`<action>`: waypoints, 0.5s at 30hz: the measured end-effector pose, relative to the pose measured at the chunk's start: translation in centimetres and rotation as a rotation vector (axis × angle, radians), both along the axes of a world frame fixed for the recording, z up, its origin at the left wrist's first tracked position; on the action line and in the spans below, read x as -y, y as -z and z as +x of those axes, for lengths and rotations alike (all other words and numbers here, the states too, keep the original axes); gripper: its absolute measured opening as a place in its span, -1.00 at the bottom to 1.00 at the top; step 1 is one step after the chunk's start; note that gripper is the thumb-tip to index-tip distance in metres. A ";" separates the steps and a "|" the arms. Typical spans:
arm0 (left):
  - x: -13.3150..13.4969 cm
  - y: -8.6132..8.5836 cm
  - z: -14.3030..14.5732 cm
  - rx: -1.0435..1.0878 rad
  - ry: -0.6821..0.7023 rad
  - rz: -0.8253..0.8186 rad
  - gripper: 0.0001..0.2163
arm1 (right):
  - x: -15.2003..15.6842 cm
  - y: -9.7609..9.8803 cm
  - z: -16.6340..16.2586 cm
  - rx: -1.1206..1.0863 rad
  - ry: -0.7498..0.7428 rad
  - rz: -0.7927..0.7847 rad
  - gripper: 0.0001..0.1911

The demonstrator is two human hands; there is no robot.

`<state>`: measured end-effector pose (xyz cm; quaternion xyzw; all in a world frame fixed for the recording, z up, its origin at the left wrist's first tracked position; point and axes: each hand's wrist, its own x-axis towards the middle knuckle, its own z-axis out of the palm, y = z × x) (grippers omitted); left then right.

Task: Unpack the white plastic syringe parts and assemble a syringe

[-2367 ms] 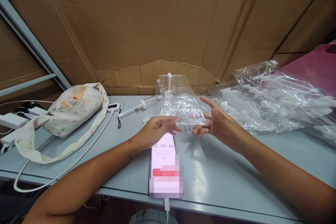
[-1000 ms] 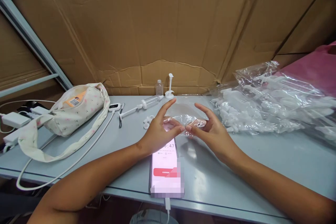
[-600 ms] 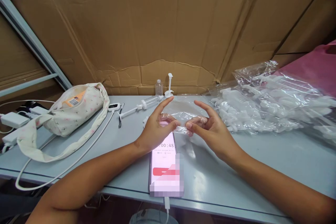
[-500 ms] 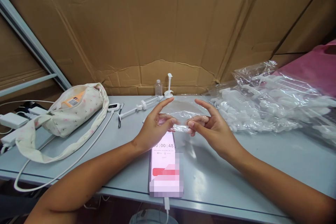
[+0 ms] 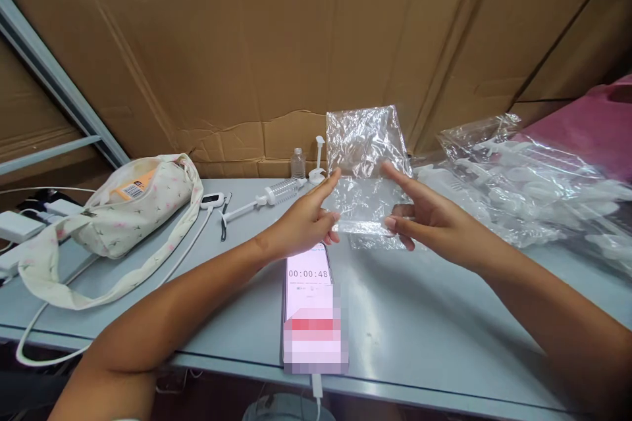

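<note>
A small clear plastic bag [image 5: 364,164] stands upright above the grey table [image 5: 444,316], held by its lower corners. My left hand [image 5: 307,220] pinches the bag's lower left edge between thumb and fingers, with the forefinger stretched out. My right hand [image 5: 428,217] grips the lower right edge the same way. A phone [image 5: 311,306] showing a timer lies on the table just below my hands.
A large clear bag of white pump parts [image 5: 518,191] lies at the right. A floral cloth bag [image 5: 133,207] with a strap, white chargers [image 5: 20,227] and cables sit at the left. A loose pump [image 5: 261,200] and a small bottle [image 5: 297,163] rest by the cardboard wall [image 5: 296,46].
Both hands have lifted and spread apart, raising the plastic bag from low over the table to upright and stretched flat between them.
</note>
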<state>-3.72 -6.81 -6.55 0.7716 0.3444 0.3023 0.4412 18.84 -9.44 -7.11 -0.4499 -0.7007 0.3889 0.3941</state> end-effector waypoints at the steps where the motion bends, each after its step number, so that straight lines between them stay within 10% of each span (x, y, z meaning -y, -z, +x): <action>1: -0.3 0.3 0.2 -0.043 -0.005 -0.020 -0.32 | -0.3 0.1 0.4 0.047 0.013 -0.053 -0.08; 5: -1.8 1.2 0.2 -0.215 -0.061 -0.007 -0.29 | -1.6 0.8 1.8 0.214 0.059 -0.232 -0.06; 12: -4.2 0.0 -5.0 -0.734 -0.449 0.664 -0.50 | -3.2 0.9 2.5 0.414 0.086 -0.318 -0.18; 15: -5.7 0.3 -8.0 -0.948 -0.523 0.675 -0.52 | -3.7 1.0 2.4 0.560 0.171 -0.226 -0.23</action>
